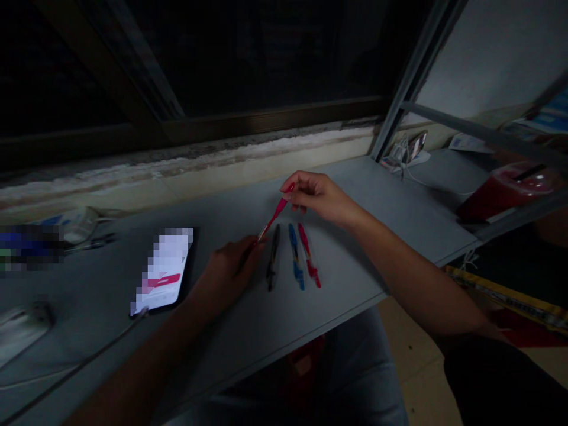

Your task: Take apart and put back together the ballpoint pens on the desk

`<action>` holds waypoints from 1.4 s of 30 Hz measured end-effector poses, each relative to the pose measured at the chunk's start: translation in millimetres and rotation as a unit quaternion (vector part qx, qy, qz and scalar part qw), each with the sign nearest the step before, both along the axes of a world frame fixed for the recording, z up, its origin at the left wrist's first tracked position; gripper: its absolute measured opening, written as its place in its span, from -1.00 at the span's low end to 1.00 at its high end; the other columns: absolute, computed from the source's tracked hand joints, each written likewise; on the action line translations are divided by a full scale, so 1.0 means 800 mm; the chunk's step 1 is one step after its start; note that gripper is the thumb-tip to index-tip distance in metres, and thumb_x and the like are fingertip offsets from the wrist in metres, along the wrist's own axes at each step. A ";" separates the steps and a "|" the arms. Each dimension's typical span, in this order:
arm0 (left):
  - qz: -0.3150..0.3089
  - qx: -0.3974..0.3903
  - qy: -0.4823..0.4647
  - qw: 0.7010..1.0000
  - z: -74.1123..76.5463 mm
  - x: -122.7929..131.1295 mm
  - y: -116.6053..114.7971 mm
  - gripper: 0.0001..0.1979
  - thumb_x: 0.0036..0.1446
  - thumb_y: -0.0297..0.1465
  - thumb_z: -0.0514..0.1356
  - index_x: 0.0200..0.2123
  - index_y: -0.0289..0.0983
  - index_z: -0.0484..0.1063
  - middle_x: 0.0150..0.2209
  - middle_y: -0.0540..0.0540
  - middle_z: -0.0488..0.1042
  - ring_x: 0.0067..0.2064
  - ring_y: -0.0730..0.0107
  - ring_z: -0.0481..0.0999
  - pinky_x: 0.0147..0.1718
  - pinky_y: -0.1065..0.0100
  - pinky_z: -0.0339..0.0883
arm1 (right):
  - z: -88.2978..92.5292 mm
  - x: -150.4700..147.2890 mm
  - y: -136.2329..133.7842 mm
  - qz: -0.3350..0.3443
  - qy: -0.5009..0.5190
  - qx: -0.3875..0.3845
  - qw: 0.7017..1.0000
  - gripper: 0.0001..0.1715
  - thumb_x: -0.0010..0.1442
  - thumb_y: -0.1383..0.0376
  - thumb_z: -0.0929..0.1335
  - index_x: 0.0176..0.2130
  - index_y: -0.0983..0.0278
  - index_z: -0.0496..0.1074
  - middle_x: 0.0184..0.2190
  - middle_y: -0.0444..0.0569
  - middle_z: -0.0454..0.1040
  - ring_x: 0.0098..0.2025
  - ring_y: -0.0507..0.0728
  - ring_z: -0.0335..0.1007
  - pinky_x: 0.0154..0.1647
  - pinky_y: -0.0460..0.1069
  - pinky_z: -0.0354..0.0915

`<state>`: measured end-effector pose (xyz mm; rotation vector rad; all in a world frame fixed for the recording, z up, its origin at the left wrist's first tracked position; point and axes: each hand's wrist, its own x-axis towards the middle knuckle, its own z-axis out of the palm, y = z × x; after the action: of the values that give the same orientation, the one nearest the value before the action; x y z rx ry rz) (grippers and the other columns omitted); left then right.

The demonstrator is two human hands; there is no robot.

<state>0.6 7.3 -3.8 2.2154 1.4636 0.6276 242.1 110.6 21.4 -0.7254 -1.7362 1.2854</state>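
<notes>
Both hands gripping one red pen (274,218), left hand (231,269) at tip, right hand (317,195) at cap, three pens (293,254) on desk (390,201)

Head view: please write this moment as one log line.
right hand: pinches raised red pen top | left hand: holds its lower end | table: three pens side by side | phone: lit

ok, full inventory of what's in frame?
desk: 1, grey, below a dark window
held pen: 1, red, tilted above the desk between both hands
black pen: 1, black, lying on desk, leftmost of three
blue pen: 1, blue, lying in the middle
red pen: 1, red, lying rightmost
phone: 1, dark, screen lit, desk left of the hands
cup: 1, red, lidded, shelf at right
left hand: 1, grips held pen's lower end
right hand: 1, pinches its upper end
</notes>
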 end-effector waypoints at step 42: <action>0.008 0.035 0.041 0.998 -0.002 0.000 0.002 -0.54 0.45 -0.15 -0.04 -0.04 -0.29 0.56 -0.38 -0.13 0.60 -0.39 0.26 0.58 -0.38 0.33 0.31 | 0.003 0.006 -0.010 0.109 -0.128 0.018 0.986 -0.65 0.26 0.05 0.45 -0.24 0.30 0.46 -0.46 -0.14 0.51 -0.51 -0.03 0.32 -0.47 -0.12 0.23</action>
<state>0.7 9.2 -5.4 2.3111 1.5227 0.6075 246.5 102.2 24.1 -0.7202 -2.0905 1.3482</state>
